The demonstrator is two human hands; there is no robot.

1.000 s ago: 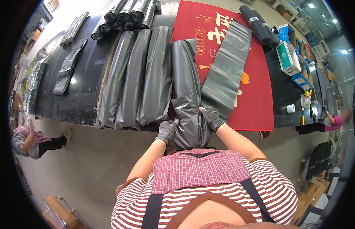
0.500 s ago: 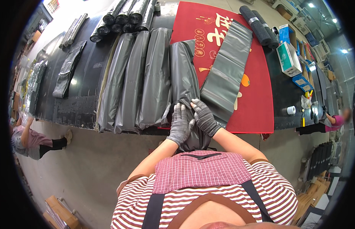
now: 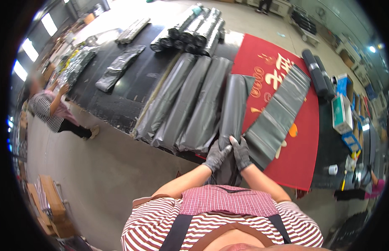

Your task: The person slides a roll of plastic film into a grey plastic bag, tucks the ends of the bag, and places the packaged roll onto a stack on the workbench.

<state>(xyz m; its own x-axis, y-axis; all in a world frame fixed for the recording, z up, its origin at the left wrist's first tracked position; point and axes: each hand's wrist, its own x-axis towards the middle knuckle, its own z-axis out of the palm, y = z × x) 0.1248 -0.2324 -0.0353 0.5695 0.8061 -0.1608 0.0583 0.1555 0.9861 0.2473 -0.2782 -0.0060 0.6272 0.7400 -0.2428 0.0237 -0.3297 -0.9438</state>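
A roll in a grey plastic bag lies lengthwise in front of me, its loose near end hanging over the table edge. My left hand, in a grey glove, closes round the left side of the gathered plastic. From the other side my right hand, gloved likewise, grips the same bag, thumb on top. Three more bagged rolls rest side by side to the left. On the right, a flat stack of grey plastic bags lies slantwise over a red printed mat.
Silvery wrapped rolls are piled at the far side of the black table. Dark grey rolls, a green-and-white box and a tape roll sit at the right. A co-worker stands at the left.
My view has turned, so the table appears lower and further right. My hands have gone from lying flattened on the bag to gripping round its near end.
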